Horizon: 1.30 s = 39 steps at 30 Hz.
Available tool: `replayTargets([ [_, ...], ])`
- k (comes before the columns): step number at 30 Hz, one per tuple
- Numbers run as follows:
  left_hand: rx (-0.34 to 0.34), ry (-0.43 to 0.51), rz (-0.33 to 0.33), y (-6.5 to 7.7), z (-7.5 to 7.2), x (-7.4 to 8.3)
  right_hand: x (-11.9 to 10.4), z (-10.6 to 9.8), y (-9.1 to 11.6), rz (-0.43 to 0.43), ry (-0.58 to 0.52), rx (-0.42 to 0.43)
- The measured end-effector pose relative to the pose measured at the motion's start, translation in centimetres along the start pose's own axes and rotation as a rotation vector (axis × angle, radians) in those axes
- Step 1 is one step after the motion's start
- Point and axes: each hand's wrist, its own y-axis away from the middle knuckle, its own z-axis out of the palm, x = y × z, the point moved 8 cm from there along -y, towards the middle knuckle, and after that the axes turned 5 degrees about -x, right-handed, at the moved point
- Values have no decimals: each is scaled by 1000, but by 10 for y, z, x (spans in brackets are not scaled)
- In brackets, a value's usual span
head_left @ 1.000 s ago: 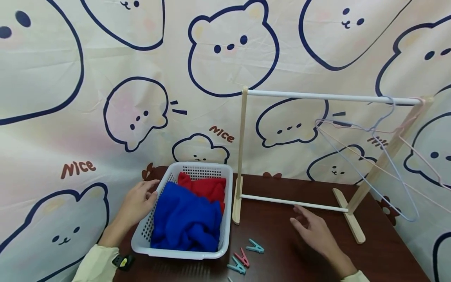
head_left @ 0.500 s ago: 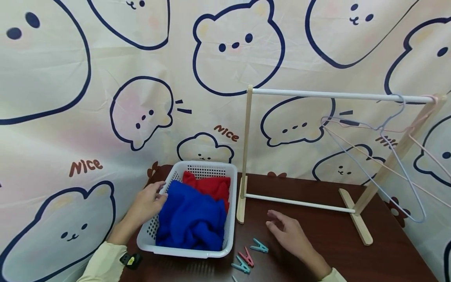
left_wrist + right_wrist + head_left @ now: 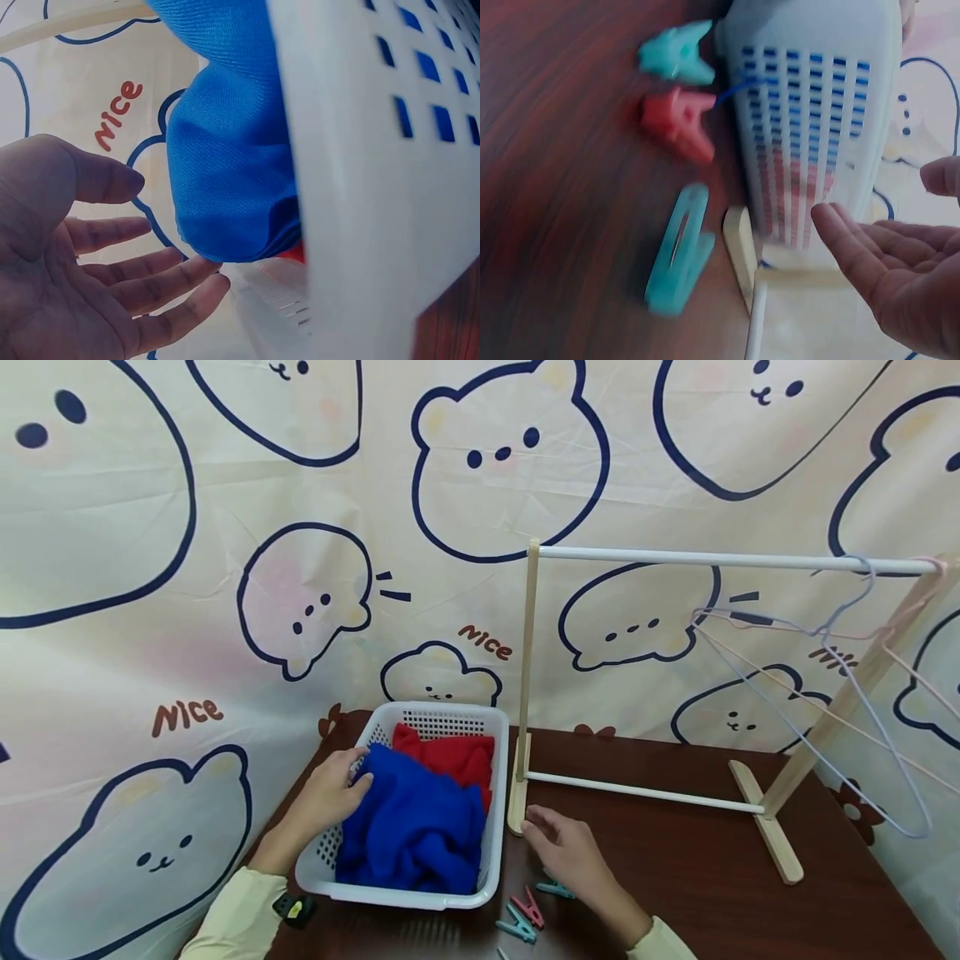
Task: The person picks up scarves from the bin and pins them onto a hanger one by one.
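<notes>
Though near blue cloth (image 3: pixel 412 827), left grip (image 3: pixel 330 793) unclenched, contact unclear, right grip (image 3: pixel 570 856) unclenched too

Dressed in Pale Yellow

The left sleeve (image 3: pixel 238 917) is a soft, creamy yellow with little wrinkles in the cloth. The right sleeve (image 3: pixel 662 942) is the same pale colour, though just its end can be seen. A small black gadget (image 3: pixel 294 910) sits at the left wrist (it has a bright yellow-green spot). The left hand (image 3: pixel 327 792) is bare, with thin lines on its palm. The right hand (image 3: pixel 567 850) is bare too.
</notes>
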Motion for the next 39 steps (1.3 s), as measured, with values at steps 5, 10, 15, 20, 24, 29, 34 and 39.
replayTargets([
  [5, -5, -9, -9, 0, 3, -2, -7, 15, -6, 24, -18, -11],
  [10, -5, -6, -6, 0, 5, -3, -9, 24, -10, 41, -26, -4],
  [15, 1, -5, -2, 2, 5, -4, -11, 31, -14, 35, -19, -1],
  [20, -7, 1, 14, 4, 6, -3, -11, 39, -16, 58, -45, -19],
  [24, -19, -2, 29, 5, 6, -2, -12, 45, -16, 70, -82, -42],
  [29, -33, 2, 28, 4, 9, -2, -10, 50, -17, 108, -139, -73],
  [34, -48, 1, 12, 2, 12, -3, -4, 59, -16, 174, -261, -144],
  [39, -53, -5, 2, 1, 15, -5, -2, 70, -16, 211, -489, -223],
])
